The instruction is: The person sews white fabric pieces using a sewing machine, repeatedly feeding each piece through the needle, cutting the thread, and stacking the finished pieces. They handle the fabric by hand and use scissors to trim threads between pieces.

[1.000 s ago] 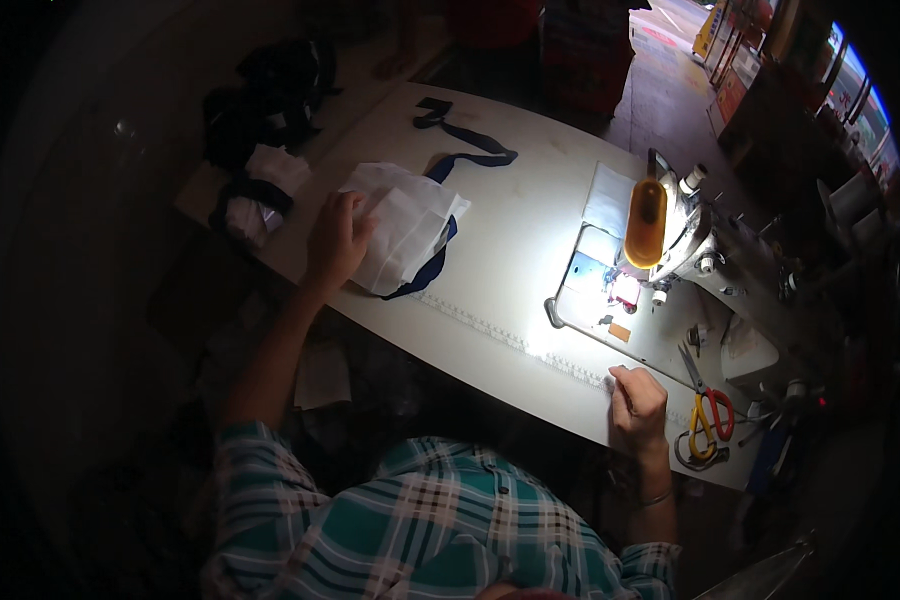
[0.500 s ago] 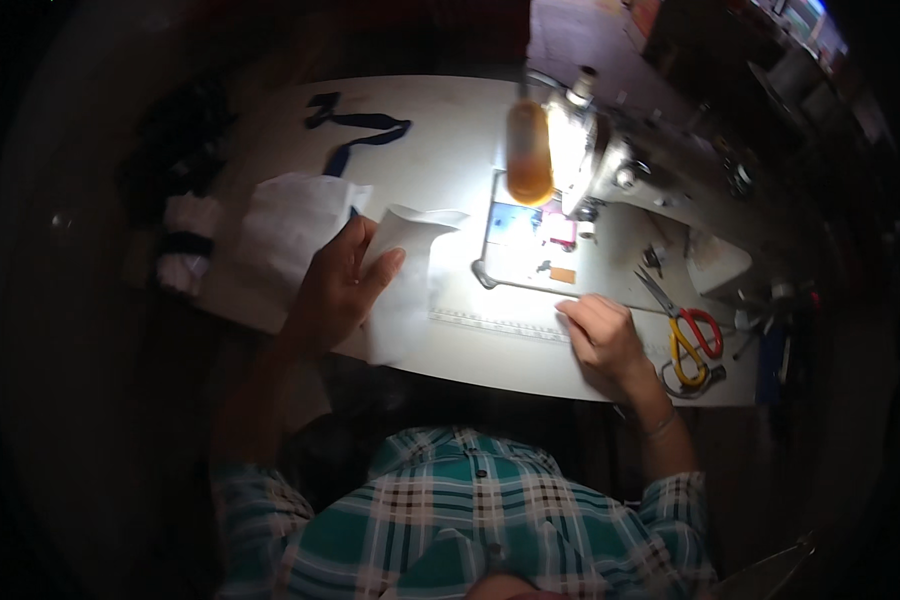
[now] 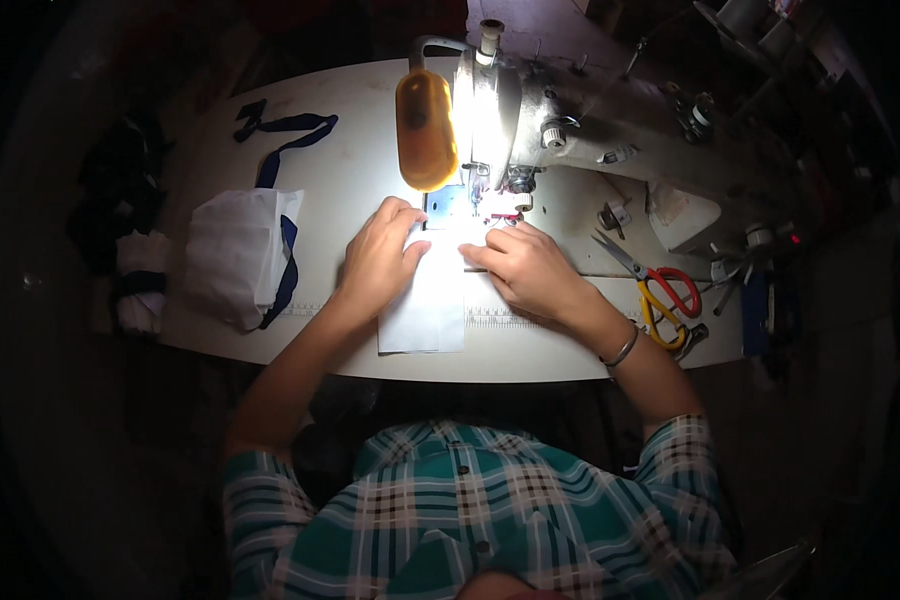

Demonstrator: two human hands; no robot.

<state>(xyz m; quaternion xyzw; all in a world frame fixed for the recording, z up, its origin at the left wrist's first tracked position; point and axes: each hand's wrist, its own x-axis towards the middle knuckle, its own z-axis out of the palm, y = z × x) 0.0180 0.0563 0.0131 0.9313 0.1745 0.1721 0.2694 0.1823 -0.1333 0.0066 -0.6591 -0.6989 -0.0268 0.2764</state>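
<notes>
Half-curled, the left hand [image 3: 382,250] and right hand [image 3: 532,268] touch the white cloth [image 3: 422,315] on the bench [image 3: 355,170] by the sewing machine [image 3: 605,140]; glare hides any pinch. Guiding it flat and square should help.

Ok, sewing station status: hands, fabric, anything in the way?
Left hand, right hand at opposite edges of white fabric piece. Near end on tabletop, far end lost in glare. Red-and-yellow-handled scissors off right, clear of fabric.
</notes>
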